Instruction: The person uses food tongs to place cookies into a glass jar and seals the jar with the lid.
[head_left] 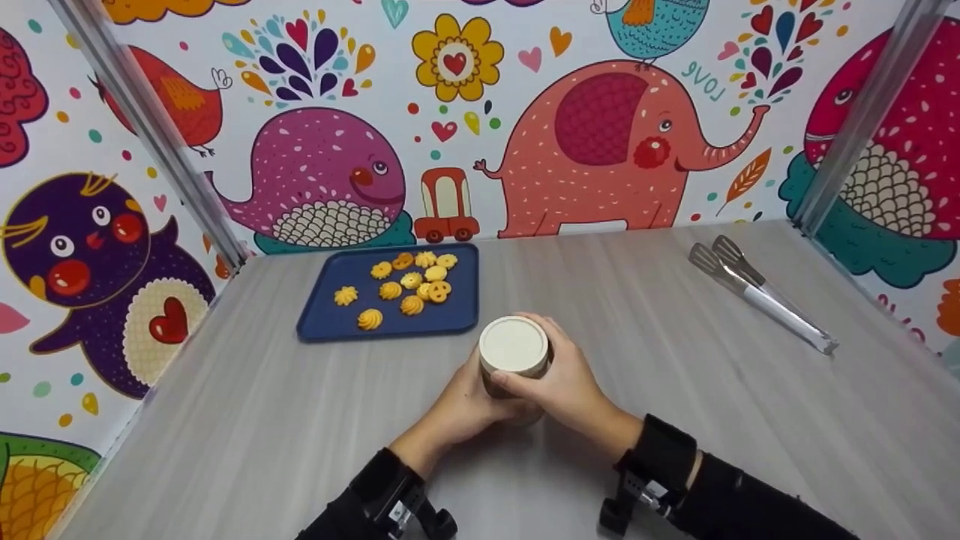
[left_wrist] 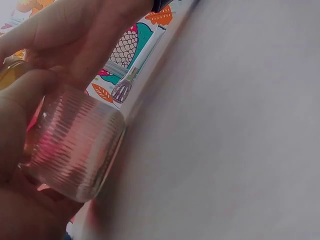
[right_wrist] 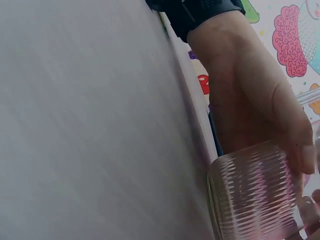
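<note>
A ribbed clear jar [left_wrist: 75, 145] with a cream lid [head_left: 514, 343] is held between both hands, near the middle of the table. My left hand [head_left: 469, 401] grips the jar's body from the left, as the head view shows. Around the top, at the lid's edge, curls my right hand [head_left: 566, 379], its thumb at the near side. In the right wrist view the lower part of the jar [right_wrist: 255, 190] shows beside the left hand, its base close to the tabletop. The jar looks empty in its lower part.
A blue tray [head_left: 322, 319] with several cookies [head_left: 369, 319] lies beyond the hands to the left. Metal tongs [head_left: 772, 304] lie at the right. Patterned panels with metal posts border the table [head_left: 300, 450] at the back and sides.
</note>
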